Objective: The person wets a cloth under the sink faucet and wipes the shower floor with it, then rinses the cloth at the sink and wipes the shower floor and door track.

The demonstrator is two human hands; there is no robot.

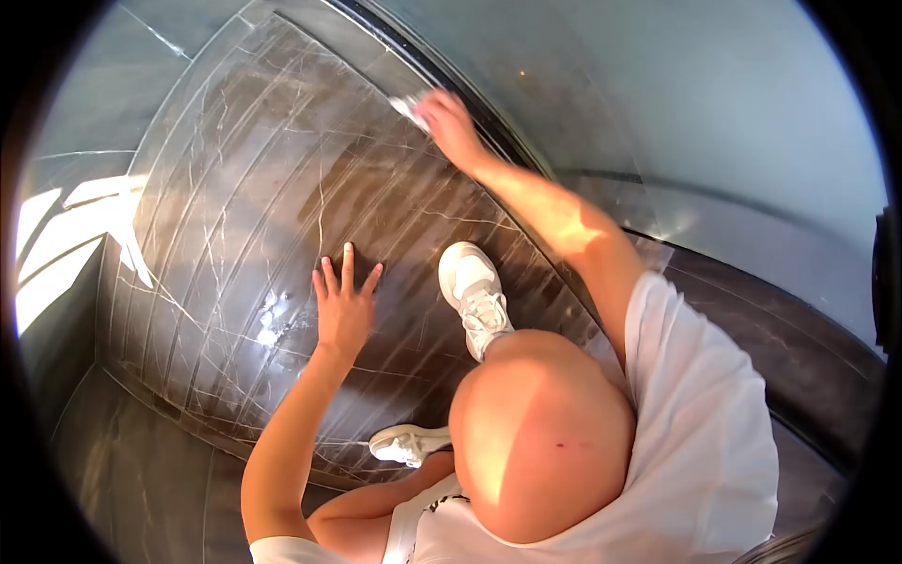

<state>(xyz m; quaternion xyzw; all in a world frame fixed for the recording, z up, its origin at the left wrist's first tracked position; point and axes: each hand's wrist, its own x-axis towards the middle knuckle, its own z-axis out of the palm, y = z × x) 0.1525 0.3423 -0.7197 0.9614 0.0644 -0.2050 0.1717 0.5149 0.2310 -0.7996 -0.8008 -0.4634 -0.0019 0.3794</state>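
Note:
Fingers spread, my left hand (346, 305) rests on the dark, white-veined marble floor (254, 188), which has parallel grooves. My right hand (449, 122) is slightly blurred and closed on a white cloth (410, 113). It holds the cloth against the floor's edge, beside the black track (498, 127) at the foot of the glass panel. Part of the cloth is hidden under the fingers. Wet-looking streaks show on the floor between the two hands.
A glass panel (695, 103) curves along the right. My white shoes (470, 282) stand on the floor near my bent knee (540, 432). Dark tiled walls rise at the left, with bright sunlight (56, 254) on them. A dark ledge (761, 320) lies at the right.

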